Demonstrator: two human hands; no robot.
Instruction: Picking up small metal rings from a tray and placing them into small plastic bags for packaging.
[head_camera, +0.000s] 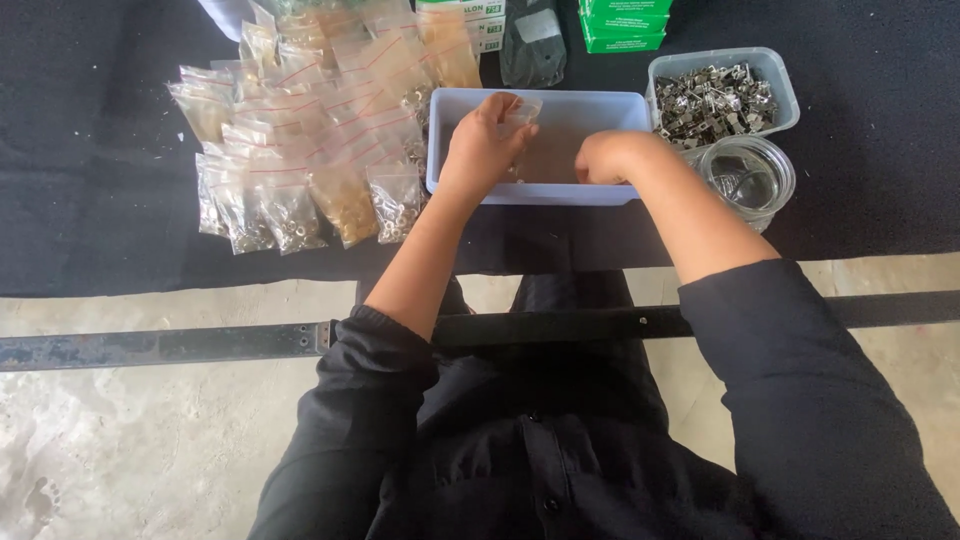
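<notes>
Filled clear bags (300, 150) with red seal lines are lying in overlapping rows on the black cloth (90, 150). A clear tub of metal clips (720, 95) is sitting just behind a round glass jar (750, 178). Green boxes (622, 22) are stacking at the far edge. A dark metal bar (160, 347) is crossing above the concrete floor (150, 450).

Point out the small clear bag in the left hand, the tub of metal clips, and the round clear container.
small clear bag (522, 110), head view, its upper part above the fingers.
tub of metal clips (780, 95), head view, right rim.
round clear container (785, 175), head view, right rim.
</notes>
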